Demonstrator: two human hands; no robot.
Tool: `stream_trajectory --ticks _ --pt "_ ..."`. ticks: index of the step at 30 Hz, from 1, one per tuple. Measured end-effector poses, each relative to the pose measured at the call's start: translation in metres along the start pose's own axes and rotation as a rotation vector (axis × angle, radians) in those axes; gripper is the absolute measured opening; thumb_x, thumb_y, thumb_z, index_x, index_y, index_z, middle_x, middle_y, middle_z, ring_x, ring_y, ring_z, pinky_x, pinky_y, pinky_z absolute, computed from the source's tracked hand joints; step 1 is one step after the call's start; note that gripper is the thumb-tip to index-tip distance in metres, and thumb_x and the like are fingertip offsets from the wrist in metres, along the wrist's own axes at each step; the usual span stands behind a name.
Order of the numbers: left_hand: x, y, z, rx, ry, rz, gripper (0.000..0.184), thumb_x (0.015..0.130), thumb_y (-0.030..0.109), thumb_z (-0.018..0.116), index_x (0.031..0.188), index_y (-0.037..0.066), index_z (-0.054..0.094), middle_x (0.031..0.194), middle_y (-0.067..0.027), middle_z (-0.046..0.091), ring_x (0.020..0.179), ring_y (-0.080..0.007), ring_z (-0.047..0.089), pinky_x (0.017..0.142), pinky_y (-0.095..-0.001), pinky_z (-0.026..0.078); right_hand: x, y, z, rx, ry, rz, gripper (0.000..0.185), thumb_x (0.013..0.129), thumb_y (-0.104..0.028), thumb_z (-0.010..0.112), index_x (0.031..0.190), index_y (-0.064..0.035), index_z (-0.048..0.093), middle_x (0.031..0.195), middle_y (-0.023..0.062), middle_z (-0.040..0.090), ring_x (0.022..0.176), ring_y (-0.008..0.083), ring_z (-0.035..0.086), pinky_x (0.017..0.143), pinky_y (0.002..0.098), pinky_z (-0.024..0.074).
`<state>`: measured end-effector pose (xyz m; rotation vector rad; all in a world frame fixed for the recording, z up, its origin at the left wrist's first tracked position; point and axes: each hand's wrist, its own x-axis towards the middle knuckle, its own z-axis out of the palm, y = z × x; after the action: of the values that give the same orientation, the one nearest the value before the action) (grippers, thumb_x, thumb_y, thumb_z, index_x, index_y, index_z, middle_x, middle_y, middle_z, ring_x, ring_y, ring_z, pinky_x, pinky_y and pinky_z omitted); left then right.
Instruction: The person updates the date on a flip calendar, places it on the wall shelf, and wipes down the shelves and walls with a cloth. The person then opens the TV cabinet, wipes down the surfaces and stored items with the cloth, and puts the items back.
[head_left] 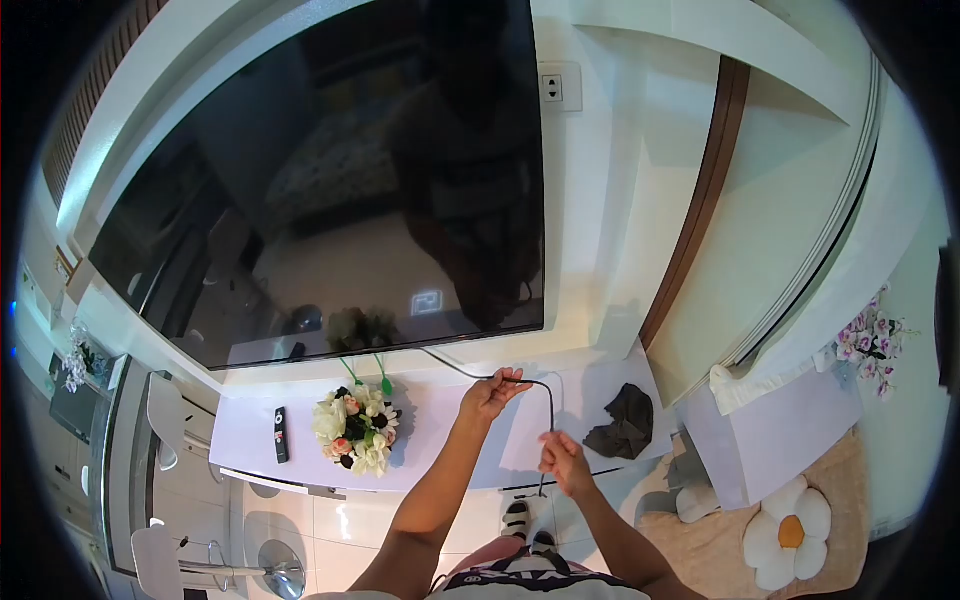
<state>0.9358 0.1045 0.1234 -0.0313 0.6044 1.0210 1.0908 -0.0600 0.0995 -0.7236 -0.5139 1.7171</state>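
Observation:
A black cable [551, 405] comes out from under the large wall-mounted television [340, 190]. My left hand [490, 394] pinches it a little below the screen's lower edge. From there the cable bends over to the right and drops to my right hand [566, 463], whose fingers are closed around it. A short length hangs below that hand, past the front edge of the white shelf [430, 455]; the shape of its end is too small to make out.
On the shelf lie a black remote control [281, 436], a bouquet of artificial flowers [356, 430] and a crumpled dark cloth [622, 424]. A wall socket [552, 88] is right of the television. Bar stools [166, 420] stand at left, a flower-shaped cushion [788, 535] at lower right.

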Motion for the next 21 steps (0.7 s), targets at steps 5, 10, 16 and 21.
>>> stream_trajectory --ticks 5,10,16,21 --pt "0.031 0.003 0.001 0.078 -0.016 -0.002 0.017 0.095 0.003 0.037 0.091 -0.007 0.05 0.089 -0.0166 0.058 0.094 -0.0318 0.06 0.091 -0.0608 0.045 -0.029 0.066 -0.052 -0.812 -0.219 0.238 0.02 0.092 -0.024 0.055 0.087 -0.0058 0.062 0.087 0.0062 0.064 0.082 0.0144 0.058 0.079 0.0286 0.045" --pt "0.036 0.007 0.002 0.159 -0.055 -0.028 0.018 0.095 0.005 0.04 0.088 -0.006 0.051 0.088 -0.0165 0.058 0.09 -0.0305 0.061 0.091 -0.057 0.048 -0.09 0.173 -0.176 -1.368 -0.229 0.355 0.028 0.092 -0.027 0.048 0.087 -0.0041 0.063 0.084 0.0099 0.066 0.08 0.0201 0.062 0.074 0.0346 0.0478" --pt "0.062 0.012 0.011 -0.006 -0.117 0.021 0.017 0.095 0.003 0.038 0.098 -0.01 0.048 0.095 -0.0191 0.059 0.099 -0.0347 0.059 0.095 -0.053 0.047 -0.151 0.086 -0.14 -0.834 0.303 0.038 0.019 0.094 -0.014 0.043 0.091 -0.004 0.059 0.065 0.0019 0.051 0.063 0.0102 0.053 0.058 0.0243 0.0446" --pt "0.101 0.016 0.016 -0.241 -0.083 0.009 0.019 0.093 0.001 0.04 0.105 -0.012 0.047 0.111 -0.0245 0.057 0.107 -0.0376 0.055 0.097 -0.0499 0.046 -0.157 -0.035 -0.044 -0.72 0.456 -0.177 0.024 0.098 -0.023 0.044 0.097 -0.0062 0.061 0.058 -0.0108 0.032 0.052 0.0001 0.027 0.047 0.0183 0.0215"
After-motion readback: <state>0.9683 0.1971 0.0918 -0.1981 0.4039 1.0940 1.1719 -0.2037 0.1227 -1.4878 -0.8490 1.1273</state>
